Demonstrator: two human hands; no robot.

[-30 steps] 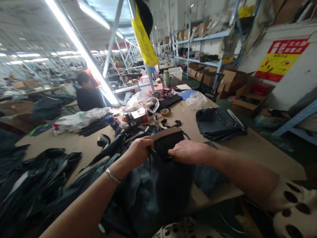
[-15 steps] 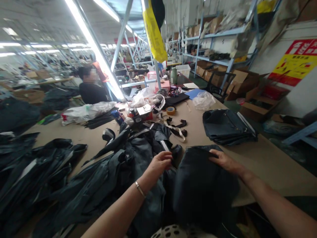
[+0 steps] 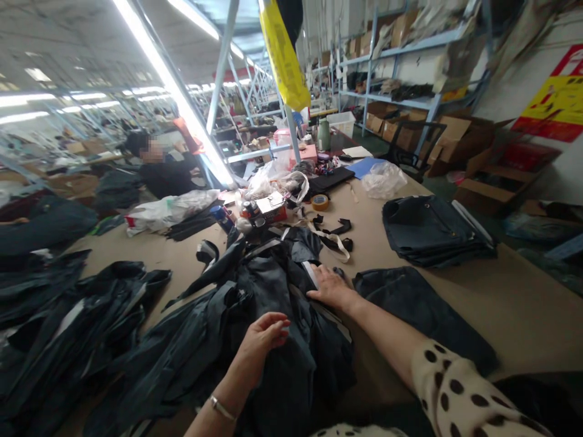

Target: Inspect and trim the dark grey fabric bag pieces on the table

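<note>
Spotted cream sleeve [image 3: 455,388]; thin wrist bracelet [image 3: 221,408].

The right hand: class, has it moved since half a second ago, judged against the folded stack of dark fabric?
Yes. The right hand has gone left, away from the folded stack, off the dark piece onto the heap.

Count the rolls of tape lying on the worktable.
1: a yellow tape roll lies flat past the dark garment pile, beside the black straps. More could be hidden among the clutter to its left.
</note>
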